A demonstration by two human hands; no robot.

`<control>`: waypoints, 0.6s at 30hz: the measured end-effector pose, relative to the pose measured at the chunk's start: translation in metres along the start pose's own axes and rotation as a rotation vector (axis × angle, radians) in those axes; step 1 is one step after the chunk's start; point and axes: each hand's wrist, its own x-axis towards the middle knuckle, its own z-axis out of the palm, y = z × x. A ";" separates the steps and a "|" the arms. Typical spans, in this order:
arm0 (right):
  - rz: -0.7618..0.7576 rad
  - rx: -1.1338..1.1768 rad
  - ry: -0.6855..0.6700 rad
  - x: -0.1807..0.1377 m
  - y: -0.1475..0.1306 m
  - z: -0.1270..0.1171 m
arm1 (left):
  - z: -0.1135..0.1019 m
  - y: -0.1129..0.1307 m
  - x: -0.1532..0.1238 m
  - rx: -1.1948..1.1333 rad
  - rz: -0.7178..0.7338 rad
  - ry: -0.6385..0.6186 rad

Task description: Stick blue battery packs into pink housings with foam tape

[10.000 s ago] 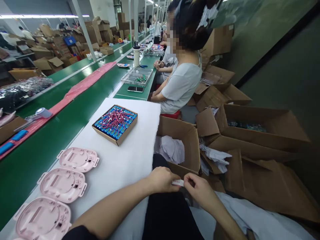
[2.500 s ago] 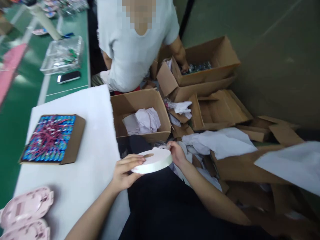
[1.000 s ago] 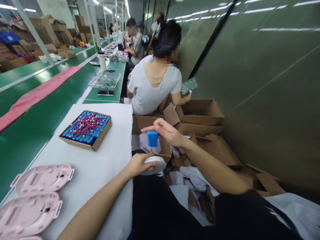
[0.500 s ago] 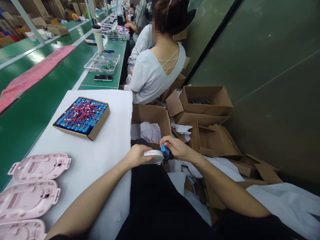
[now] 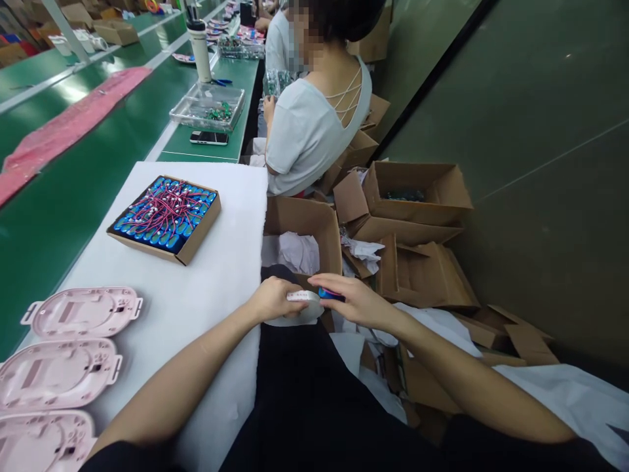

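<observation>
My left hand (image 5: 276,298) is closed on a roll of white tape (image 5: 303,297), held above my lap with its printed edge upward. Close against the roll's right side, my right hand (image 5: 356,298) grips a blue battery (image 5: 330,294) between thumb and fingers. Most of that battery is hidden by the fingers. On the white foam-covered table, a cardboard tray (image 5: 202,231) holds several blue batteries (image 5: 167,208) with red and black wires heaped on top. Several pink plastic shells (image 5: 86,311) lie in a column at the near left.
Open cardboard boxes (image 5: 417,193) and crumpled white paper (image 5: 299,252) crowd the floor to the right. A co-worker in a white top (image 5: 314,124) sits ahead. A phone (image 5: 209,137), a clear tray (image 5: 209,108) and a tumbler (image 5: 200,52) stand on the green bench.
My right hand has turned the blue battery flatter and brought it against the tape roll, fingers now stretched over it. The co-worker's hand has risen. The view has shifted slightly.
</observation>
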 end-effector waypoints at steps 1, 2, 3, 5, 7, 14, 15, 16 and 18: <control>-0.071 -0.052 -0.042 0.000 0.001 -0.001 | 0.001 -0.001 0.000 0.006 0.000 -0.005; -0.123 -0.086 -0.084 0.000 0.003 -0.001 | 0.002 -0.001 0.000 0.012 -0.001 -0.007; -0.158 -0.111 -0.122 0.001 0.004 -0.001 | 0.003 -0.002 0.000 0.020 -0.002 -0.007; -0.193 -0.155 -0.175 0.004 0.008 0.001 | 0.005 -0.002 0.000 0.034 0.000 -0.006; -0.207 -0.182 -0.211 0.008 0.011 0.005 | 0.006 -0.003 -0.001 0.046 0.005 -0.002; -0.036 -0.249 -0.189 0.011 0.001 0.007 | 0.001 0.000 -0.003 0.074 0.098 0.019; -0.007 -0.278 -0.160 0.007 -0.003 0.005 | -0.001 0.002 -0.003 0.078 0.121 0.025; 0.003 -0.303 -0.139 0.003 -0.008 0.003 | -0.004 0.006 -0.004 0.082 0.134 0.034; -0.033 -0.342 -0.133 -0.008 -0.020 0.000 | -0.008 0.017 -0.009 0.124 0.168 0.054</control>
